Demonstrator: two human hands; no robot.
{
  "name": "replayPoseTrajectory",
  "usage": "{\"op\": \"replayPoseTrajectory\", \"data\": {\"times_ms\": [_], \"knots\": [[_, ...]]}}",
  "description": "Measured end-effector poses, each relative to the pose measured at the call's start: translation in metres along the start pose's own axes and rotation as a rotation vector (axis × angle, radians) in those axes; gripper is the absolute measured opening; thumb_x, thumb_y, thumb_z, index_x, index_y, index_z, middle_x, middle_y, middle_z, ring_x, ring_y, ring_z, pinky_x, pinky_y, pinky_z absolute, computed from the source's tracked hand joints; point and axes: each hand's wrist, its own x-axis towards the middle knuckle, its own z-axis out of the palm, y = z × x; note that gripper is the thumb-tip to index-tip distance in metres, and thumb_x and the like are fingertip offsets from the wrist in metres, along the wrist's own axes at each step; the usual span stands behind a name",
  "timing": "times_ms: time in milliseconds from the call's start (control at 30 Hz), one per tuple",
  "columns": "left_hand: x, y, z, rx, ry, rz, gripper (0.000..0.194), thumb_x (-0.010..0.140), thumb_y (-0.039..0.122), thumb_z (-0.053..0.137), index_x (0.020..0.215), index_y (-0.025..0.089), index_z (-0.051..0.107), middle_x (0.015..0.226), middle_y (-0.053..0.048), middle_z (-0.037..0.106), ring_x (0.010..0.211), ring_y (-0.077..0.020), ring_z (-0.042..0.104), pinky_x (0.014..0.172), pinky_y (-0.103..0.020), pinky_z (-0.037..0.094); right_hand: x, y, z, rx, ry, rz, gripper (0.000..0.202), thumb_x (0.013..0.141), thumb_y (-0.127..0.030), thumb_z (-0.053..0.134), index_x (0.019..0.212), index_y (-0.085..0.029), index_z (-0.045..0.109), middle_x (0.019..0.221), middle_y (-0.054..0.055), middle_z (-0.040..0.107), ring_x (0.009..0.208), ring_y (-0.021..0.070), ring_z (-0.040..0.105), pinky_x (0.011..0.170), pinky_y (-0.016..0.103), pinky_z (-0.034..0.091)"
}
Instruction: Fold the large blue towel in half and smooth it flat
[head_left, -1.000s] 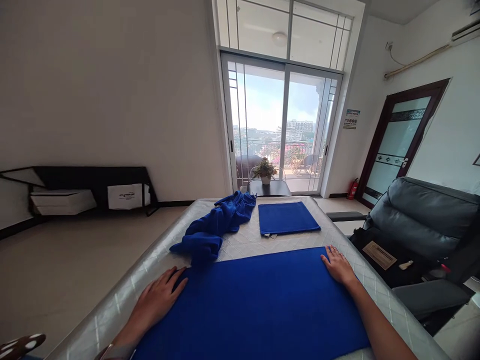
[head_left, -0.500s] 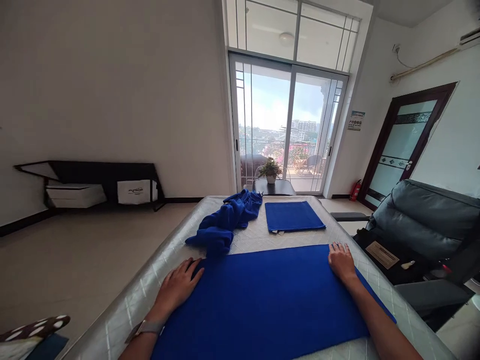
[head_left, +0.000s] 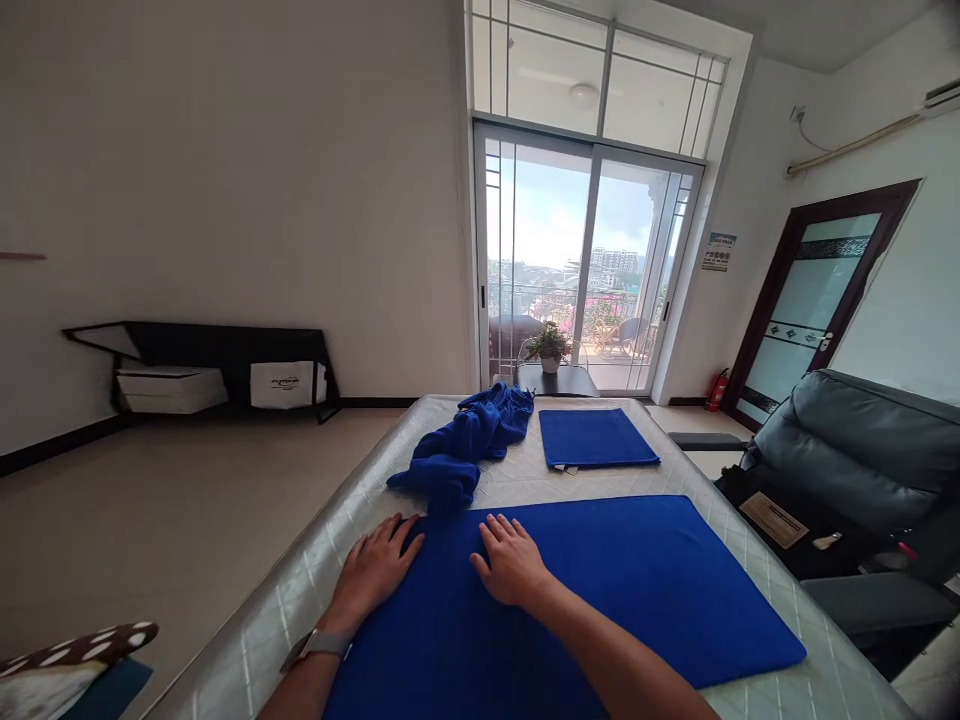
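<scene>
A large blue cloth [head_left: 630, 580] lies spread flat on the pale quilted mattress [head_left: 495, 487]. My left hand [head_left: 377, 568] rests on its far left corner, fingers spread, with a band on the wrist. Farther right, my right hand [head_left: 510, 560] lies palm down near the cloth's far edge, fingers apart. Neither hand grips anything. Beyond them is a crumpled blue cloth [head_left: 469, 440], its near end close to the spread cloth's edge. A folded blue cloth [head_left: 598, 437] lies flat at the far right, small tags showing on its near edge.
A dark armchair [head_left: 862, 450] with items on its seat stands right of the mattress. Behind the mattress's far end is a potted plant [head_left: 550, 348] on a dark chair. A black rack [head_left: 225, 345] with white boxes is by the left wall. Patterned fabric [head_left: 82, 655] shows lower left.
My right hand has moved left across the spread cloth, from its far right corner to near my left hand. The view has shifted slightly. My left hand stays at the left corner.
</scene>
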Motion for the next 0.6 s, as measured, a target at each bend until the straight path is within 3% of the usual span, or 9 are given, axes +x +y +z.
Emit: {"op": "replayPoseTrajectory", "data": {"times_ms": [100, 233, 467, 600], "knots": [[0.000, 0.000, 0.000, 0.015, -0.019, -0.001, 0.061, 0.105, 0.049, 0.030, 0.157, 0.022, 0.047, 0.167, -0.016, 0.042, 0.153, -0.0316, 0.040, 0.126, -0.053, 0.026, 0.006, 0.005, 0.002, 0.013, 0.000, 0.064, 0.069, 0.107, -0.054, 0.031, 0.162, -0.013, 0.038, 0.170, 0.012, 0.032, 0.159, 0.0274, 0.023, 0.130, 0.049, 0.017], [0.000, -0.001, -0.001, 0.010, -0.031, -0.006, 0.063, 0.104, 0.051, 0.030, 0.158, 0.023, 0.045, 0.168, -0.014, 0.041, 0.154, -0.0316, 0.038, 0.126, -0.054, 0.025, -0.008, 0.041, -0.013, -0.012, -0.038, 0.134, 0.071, 0.107, -0.055, 0.025, 0.165, -0.015, 0.031, 0.172, 0.009, 0.027, 0.160, 0.0241, 0.019, 0.131, 0.045, 0.012], [-0.002, -0.004, 0.001, -0.032, -0.007, 0.001, 0.063, 0.103, 0.052, 0.029, 0.158, 0.025, 0.046, 0.167, -0.013, 0.043, 0.153, -0.0320, 0.041, 0.124, -0.056, 0.030, -0.068, 0.145, -0.066, -0.104, -0.109, 0.284, 0.074, 0.106, -0.061, 0.020, 0.168, -0.021, 0.023, 0.174, 0.003, 0.019, 0.162, 0.0196, 0.012, 0.130, 0.040, 0.007], [0.001, -0.005, 0.004, -0.020, -0.005, 0.007, 0.063, 0.103, 0.051, 0.029, 0.156, 0.025, 0.047, 0.166, -0.013, 0.045, 0.153, -0.0316, 0.040, 0.125, -0.056, 0.029, -0.110, 0.216, -0.093, -0.189, -0.069, 0.423, 0.075, 0.105, -0.060, 0.018, 0.167, -0.018, 0.025, 0.174, 0.004, 0.020, 0.161, 0.0195, 0.014, 0.130, 0.038, 0.008]]}}
